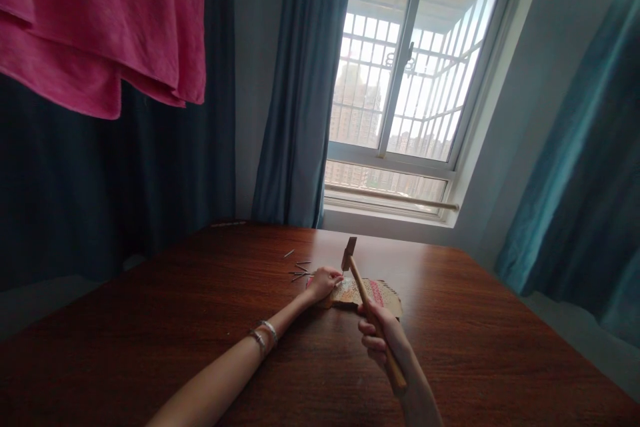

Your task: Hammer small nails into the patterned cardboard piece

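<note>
Your left hand (324, 283) pinches a slim nail (343, 274) between the fingertips, held roughly upright; your right hand (384, 333) is wrapped round the wooden handle of a hammer (361, 285), with the handle's butt sticking out below your fist. That nail stands by the left part of a cardboard piece (365, 291), which lies on the table straight ahead of you at 12 o'clock; whether its point has entered the board is too small to tell. The hammer's head is just above the nail, and you cannot tell from this view whether the two touch. Taking the cardboard as the centre of the dial, your left hand rests at 9 o'clock, over its end; your right hand is at 5 o'clock, raised at the near edge; red printing and many small specks mark the board's face. Several loose nails (301, 273) lie at 10 o'clock, just past your left hand, one set a little farther off; bracelets (265, 335) circle your left wrist at 8 o'clock. Brown wood grain covers the table (200, 340) all around; beyond it a barred window (400, 80) stands at 12 to 1 o'clock; a blue curtain (300, 93) hangs at 11, a teal curtain (565, 167) at 2, and a pink cloth (115, 27) high at 10.
</note>
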The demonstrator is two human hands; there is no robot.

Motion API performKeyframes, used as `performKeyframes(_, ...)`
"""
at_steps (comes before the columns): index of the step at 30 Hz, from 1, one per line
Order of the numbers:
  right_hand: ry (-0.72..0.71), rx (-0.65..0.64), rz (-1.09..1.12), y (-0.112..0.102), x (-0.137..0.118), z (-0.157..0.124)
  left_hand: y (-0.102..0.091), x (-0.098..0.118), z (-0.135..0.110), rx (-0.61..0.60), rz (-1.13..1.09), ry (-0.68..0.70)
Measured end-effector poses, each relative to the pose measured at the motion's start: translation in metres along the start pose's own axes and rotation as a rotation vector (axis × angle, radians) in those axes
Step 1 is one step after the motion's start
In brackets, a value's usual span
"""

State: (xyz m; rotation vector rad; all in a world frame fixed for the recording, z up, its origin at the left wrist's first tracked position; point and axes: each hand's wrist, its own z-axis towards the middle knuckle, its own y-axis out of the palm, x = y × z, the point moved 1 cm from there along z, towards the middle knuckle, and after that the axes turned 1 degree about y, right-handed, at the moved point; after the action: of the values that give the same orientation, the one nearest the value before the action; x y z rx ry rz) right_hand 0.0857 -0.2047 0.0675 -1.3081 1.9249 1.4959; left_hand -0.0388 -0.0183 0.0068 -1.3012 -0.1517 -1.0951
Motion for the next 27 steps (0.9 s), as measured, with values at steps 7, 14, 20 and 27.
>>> performKeyframes(7, -0.011, -0.025, 0.018, 0.001, 0.000, 0.000, -0.005, 0.008, -0.002, -0.011, 0.014, 0.001)
performKeyframes(14, 0.015, -0.022, 0.021, 0.001, 0.001, 0.004, -0.010, 0.017, -0.006, -0.038, 0.004, -0.041)
performKeyframes(20, -0.002, -0.015, 0.031, -0.001, 0.001, 0.004, -0.002, 0.004, -0.002, -0.006, -0.004, -0.014)
performKeyframes(27, -0.001, -0.065, 0.030, -0.001, -0.001, 0.002, -0.002, 0.003, -0.002, -0.011, -0.001, 0.008)
